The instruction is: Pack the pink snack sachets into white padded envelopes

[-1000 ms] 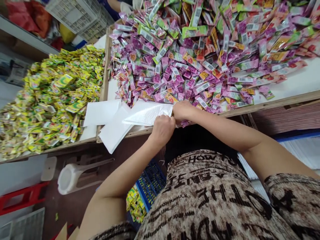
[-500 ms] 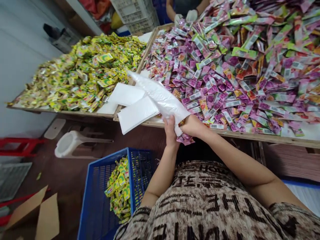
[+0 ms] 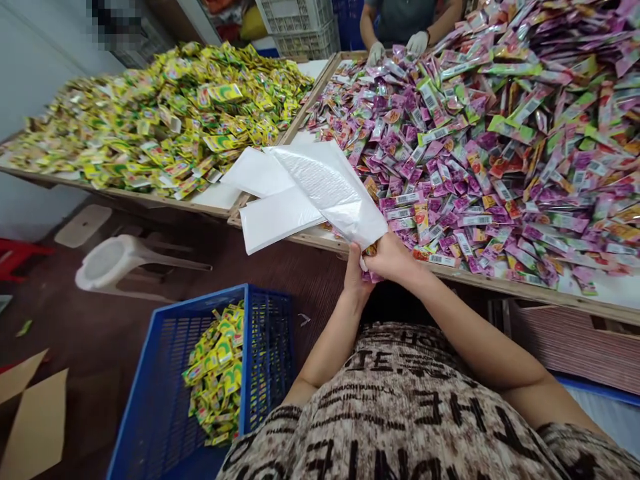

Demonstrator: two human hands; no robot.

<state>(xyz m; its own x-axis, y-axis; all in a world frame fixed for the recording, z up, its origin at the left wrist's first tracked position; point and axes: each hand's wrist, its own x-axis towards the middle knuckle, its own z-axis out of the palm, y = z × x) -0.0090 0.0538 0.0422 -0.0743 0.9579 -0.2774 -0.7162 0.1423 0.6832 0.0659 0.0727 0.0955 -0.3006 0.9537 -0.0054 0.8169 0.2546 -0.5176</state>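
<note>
In front of me, at the table edge, my two hands are close together. My right hand (image 3: 393, 258) is closed at the near end of a thin translucent plastic bag (image 3: 333, 183), which stretches away to the left. Just beside it, my left hand (image 3: 357, 272) has its thumb up and its fingers curled round small purple packets (image 3: 371, 275). Those packets are mostly hidden between the palms. Under the bag, white flat sheets or bags (image 3: 280, 217) lie across the table edge and the wooden divider. Purple and pink packets (image 3: 420, 160) are heaped just past my right hand.
Yellow packets (image 3: 165, 133) cover the left table. A blue crate (image 3: 150, 393) holding yellow packets stands on the floor, near a white stool (image 3: 107, 263) and an open cardboard box (image 3: 43, 420). Across the table, a person's gloved hands (image 3: 397, 50) touch the purple heap.
The bag has spread wider and flatter over the white sheets. Both hands stay together at its near end, and less of the purple packets shows below them. The camera view has shifted.
</note>
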